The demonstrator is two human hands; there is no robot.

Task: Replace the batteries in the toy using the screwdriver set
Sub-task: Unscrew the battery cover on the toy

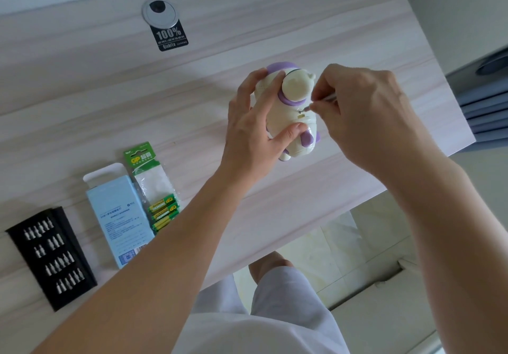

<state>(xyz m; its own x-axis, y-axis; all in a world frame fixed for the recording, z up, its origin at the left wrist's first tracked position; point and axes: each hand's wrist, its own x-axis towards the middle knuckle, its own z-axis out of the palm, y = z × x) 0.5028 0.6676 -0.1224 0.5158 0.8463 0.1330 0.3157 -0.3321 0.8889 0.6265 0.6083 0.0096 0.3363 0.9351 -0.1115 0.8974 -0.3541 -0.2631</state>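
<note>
Firmly left hand (pixel 254 122) cradling toy (pixel 291 111), right hand (pixel 365 114) pinching screwdriver (pixel 320 102)

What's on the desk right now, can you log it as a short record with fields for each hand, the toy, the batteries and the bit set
left hand: left hand grips the toy, held above the desk
right hand: right hand pinches the screwdriver, tip at a screw on the toy's body
toy: white with purple trim, battery cover looks closed
batteries: battery pack lying left of the toy, some green cells inside
bit set: black bit tray at the far left, blue box beside it
</note>
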